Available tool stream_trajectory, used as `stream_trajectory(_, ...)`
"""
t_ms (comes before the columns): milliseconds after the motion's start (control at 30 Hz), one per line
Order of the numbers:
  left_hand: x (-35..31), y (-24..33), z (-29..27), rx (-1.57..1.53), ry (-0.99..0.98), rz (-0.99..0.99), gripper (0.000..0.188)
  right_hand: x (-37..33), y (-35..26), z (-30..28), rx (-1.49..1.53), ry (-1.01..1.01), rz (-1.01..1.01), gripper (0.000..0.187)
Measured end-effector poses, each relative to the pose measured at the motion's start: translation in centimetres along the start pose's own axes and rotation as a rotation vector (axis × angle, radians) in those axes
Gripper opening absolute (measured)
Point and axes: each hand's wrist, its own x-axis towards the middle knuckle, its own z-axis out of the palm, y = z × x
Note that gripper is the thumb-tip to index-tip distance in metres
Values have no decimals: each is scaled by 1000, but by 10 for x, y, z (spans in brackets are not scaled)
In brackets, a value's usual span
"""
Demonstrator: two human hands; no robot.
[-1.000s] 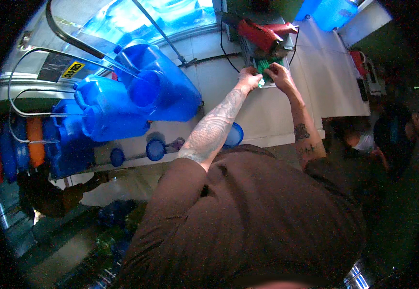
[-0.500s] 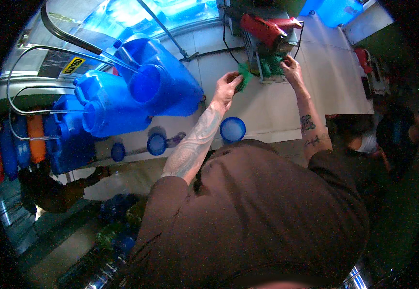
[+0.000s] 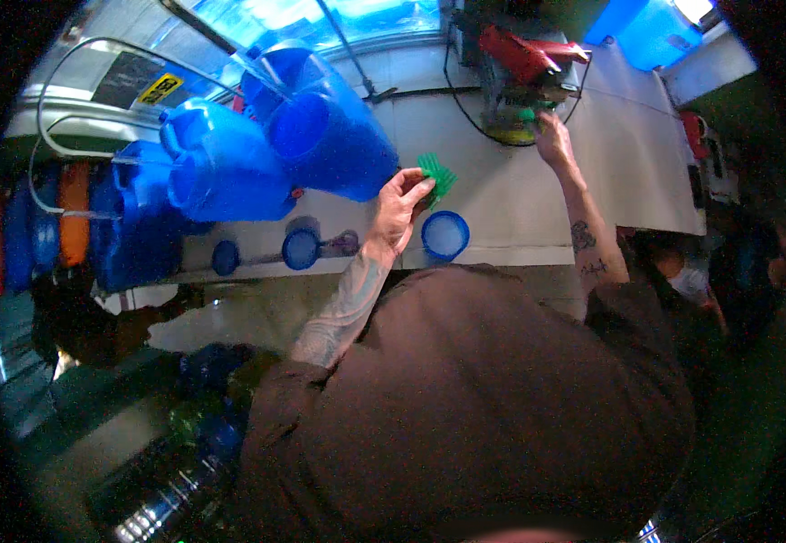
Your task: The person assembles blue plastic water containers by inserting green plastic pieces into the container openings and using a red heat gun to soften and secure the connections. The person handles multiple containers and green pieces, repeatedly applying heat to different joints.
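Observation:
My left hand pinches a small stack of green ribbed plastic pieces between thumb and fingers, fanned out above the white counter. At the back, my right hand reaches to a bin below a red heat gun. Its fingers are closed at a bright green piece, partly hidden by the hand. The heat gun lies on its side on top of a grey box-like stand. A round blue-rimmed tub with pale contents sits just right of my left wrist.
Large blue jerrycans with clear hoses lie tilted along the left. Small blue round caps line the counter's near edge. A black cord loops beside the heat gun. Another blue container stands at the back right; a person is at far right.
My left hand has drawn back toward me and left with the green pieces, away from the bin. My right hand stays at the bin, where less green shows. The view has shifted slightly.

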Motion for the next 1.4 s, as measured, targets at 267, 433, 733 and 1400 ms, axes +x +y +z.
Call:
stream_trajectory(267, -46, 89, 18, 254, 65, 472, 11, -42, -218, -18, 981, -496, 52, 23)
stream_trajectory(433, -58, 117, -11, 146, 49, 466, 12, -56, -295, -7, 898, -385, -95, 17)
stream_trajectory(733, -128, 252, -184, -46, 0, 919, 24, -91, -411, 45, 951, -407, -3, 17)
stream_trajectory(1400, -108, 518, -648, 322, 671, 1091, 25, -96, -670, 285, 783, -613, -124, 6)
